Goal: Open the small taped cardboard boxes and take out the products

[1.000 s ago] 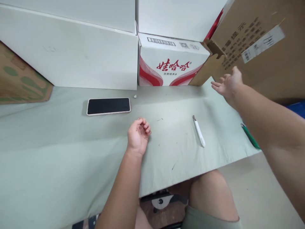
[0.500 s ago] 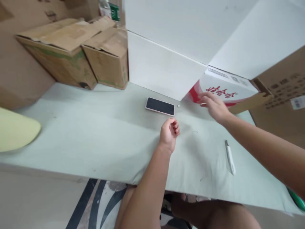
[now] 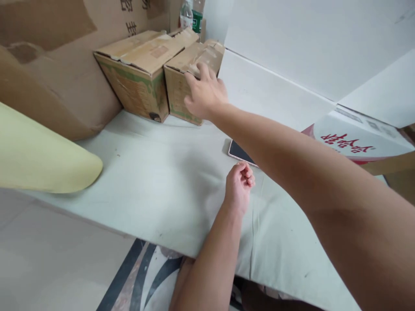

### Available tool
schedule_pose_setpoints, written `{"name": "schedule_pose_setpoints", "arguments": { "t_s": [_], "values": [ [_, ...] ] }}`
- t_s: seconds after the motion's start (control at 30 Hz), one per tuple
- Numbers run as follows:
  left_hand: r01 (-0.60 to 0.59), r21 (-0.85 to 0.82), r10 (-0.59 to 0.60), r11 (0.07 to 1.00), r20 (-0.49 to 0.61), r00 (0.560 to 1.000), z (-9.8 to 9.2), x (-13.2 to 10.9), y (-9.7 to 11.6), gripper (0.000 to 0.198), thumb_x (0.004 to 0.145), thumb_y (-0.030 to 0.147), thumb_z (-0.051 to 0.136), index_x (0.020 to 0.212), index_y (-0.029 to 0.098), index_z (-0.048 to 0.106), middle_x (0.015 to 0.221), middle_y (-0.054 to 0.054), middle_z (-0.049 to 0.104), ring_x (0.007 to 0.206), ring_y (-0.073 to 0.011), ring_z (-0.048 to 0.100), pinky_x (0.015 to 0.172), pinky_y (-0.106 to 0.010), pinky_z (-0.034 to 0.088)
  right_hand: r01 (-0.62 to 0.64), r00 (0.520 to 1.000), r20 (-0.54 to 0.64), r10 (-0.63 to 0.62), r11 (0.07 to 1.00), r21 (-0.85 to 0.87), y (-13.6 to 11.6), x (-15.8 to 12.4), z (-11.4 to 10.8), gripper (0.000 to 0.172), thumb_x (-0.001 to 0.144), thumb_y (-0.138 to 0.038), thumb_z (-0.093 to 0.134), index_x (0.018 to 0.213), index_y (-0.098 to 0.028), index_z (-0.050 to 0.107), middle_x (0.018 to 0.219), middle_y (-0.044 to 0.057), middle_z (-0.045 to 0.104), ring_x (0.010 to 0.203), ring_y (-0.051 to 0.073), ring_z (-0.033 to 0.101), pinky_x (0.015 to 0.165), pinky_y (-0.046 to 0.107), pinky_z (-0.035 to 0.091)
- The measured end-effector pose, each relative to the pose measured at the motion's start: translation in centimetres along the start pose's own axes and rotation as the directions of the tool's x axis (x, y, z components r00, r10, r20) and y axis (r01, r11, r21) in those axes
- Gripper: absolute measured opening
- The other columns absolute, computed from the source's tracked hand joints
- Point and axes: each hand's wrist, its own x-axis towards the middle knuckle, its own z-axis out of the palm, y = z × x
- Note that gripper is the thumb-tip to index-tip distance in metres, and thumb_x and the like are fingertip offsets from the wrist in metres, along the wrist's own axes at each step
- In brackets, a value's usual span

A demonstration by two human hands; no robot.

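My right hand (image 3: 204, 90) reaches across to the far left, its fingers spread and laid on the top front of a small brown cardboard box (image 3: 181, 88). That hand holds nothing. A larger brown box with green print (image 3: 136, 82) stands touching the small box on its left. My left hand (image 3: 239, 185) rests on the pale green table cover (image 3: 155, 181) with its fingers curled into a loose fist, nothing visible inside. A dark phone (image 3: 238, 152) lies just beyond the left hand, mostly hidden by my right forearm.
A white carton with red lettering (image 3: 350, 142) and large white boxes (image 3: 292, 65) stand at the back right. A pale yellow rounded object (image 3: 39, 160) lies at the left edge. Big brown cardboard (image 3: 48, 56) leans behind. A bottle (image 3: 186, 13) stands at the back. The table's near edge drops to patterned floor.
My right hand swung from the far right, past the red-lettered carton, over to the small brown box on the left. The view turned left. My left hand stayed curled in place.
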Motion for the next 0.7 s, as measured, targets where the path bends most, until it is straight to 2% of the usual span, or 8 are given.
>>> {"name": "schedule_pose_setpoints", "arguments": {
  "t_s": [0.13,0.23,0.33,0.4,0.47,0.53,0.63,0.7],
  "values": [
    [0.003,-0.004,-0.003,1.0,0.018,1.0,-0.2,0.2,0.2,0.03,0.065,0.036,0.07,0.067,0.02,0.045,0.063,0.005,0.039,0.054,-0.0071,0.033,0.055,-0.025,0.024,0.081,0.996,-0.024,-0.081,0.997,0.002,0.1,0.8,0.7,0.038,0.094,-0.029,0.054,0.131,-0.02,0.06,0.162,0.01,0.047,0.15,0.042,0.042,0.122,0.068,0.043],
    [-0.019,0.029,0.019,0.999,0.029,0.999,0.0,0.2,-0.2,0.031,0.069,0.037,0.069,0.067,0.02,0.043,0.064,0.004,0.037,0.054,-0.0076,0.032,0.056,-0.025,0.023,0.056,0.998,0.016,-0.056,0.998,0.032,0.0,0.7,0.6,0.037,0.098,-0.032,0.047,0.129,-0.017,0.06,0.159,0.013,0.049,0.145,0.043,0.048,0.122,0.069,0.042],
    [-0.141,0.116,0.141,0.983,0.005,0.99,0.1,-0.3,-0.2,0.032,0.075,0.033,0.068,0.064,0.02,0.041,0.063,0.004,0.035,0.056,-0.0091,0.032,0.057,-0.027,0.022,0.026,0.999,0.043,-0.027,0.999,0.03,-0.3,0.0,-0.1,0.035,0.102,-0.031,0.041,0.128,-0.017,0.06,0.162,0.012,0.046,0.145,0.04,0.05,0.125,0.067,0.038],
    [-0.293,0.171,0.301,0.941,-0.02,0.954,0.0,-1.1,0.4,0.032,0.08,0.027,0.068,0.062,0.02,0.042,0.062,0.003,0.036,0.058,-0.0109,0.033,0.059,-0.028,0.024,0.031,0.999,0.042,-0.032,0.999,0.02,-0.4,-0.9,-0.7,0.034,0.104,-0.032,0.04,0.128,-0.017,0.059,0.162,0.01,0.048,0.146,0.036,0.05,0.128,0.064,0.036],
    [-0.482,0.236,0.505,0.844,-0.043,0.862,-0.1,-2.2,1.4,0.03,0.084,0.021,0.065,0.062,0.02,0.045,0.062,0.001,0.037,0.061,-0.0129,0.035,0.061,-0.029,0.027,0.058,0.997,0.043,-0.059,0.998,0.018,-0.4,-2.3,-1.2,0.035,0.105,-0.033,0.043,0.131,-0.016,0.058,0.164,0.009,0.048,0.147,0.033,0.049,0.129,0.062,0.034],
    [-0.649,0.301,0.693,0.699,-0.06,0.719,-0.3,-3.5,2.6,0.027,0.087,0.017,0.061,0.063,0.02,0.047,0.064,0.001,0.038,0.063,-0.0143,0.036,0.061,-0.029,0.029,0.112,0.992,0.05,-0.113,0.993,0.034,-0.1,-4.3,-1.6,0.04,0.103,-0.033,0.047,0.139,-0.016,0.056,0.167,0.01,0.045,0.151,0.036,0.046,0.129,0.061,0.033],
    [-0.778,0.376,0.854,0.503,-0.079,0.514,-0.4,-5.4,4.7,0.023,0.086,0.013,0.056,0.066,0.02,0.048,0.066,0.0,0.039,0.064,-0.0149,0.039,0.064,-0.029,0.033,0.224,0.974,0.019,-0.226,0.97,0.097,0.8,-9.1,-2.5,0.047,0.104,-0.036,0.044,0.146,-0.019,0.055,0.166,0.012,0.047,0.156,0.039,0.042,0.125,0.061,0.036],
    [-0.812,0.451,0.925,0.371,-0.105,0.365,-0.5,-6.5,6.3,0.019,0.083,0.012,0.054,0.068,0.021,0.049,0.07,0.0,0.042,0.069,-0.0152,0.044,0.069,-0.028,0.036,0.285,0.958,-0.048,-0.281,0.949,0.134,1.9,-13.9,-3.7,0.047,0.105,-0.039,0.044,0.146,-0.02,0.057,0.161,0.015,0.054,0.153,0.036,0.048,0.122,0.058,0.041]
  ]
}}
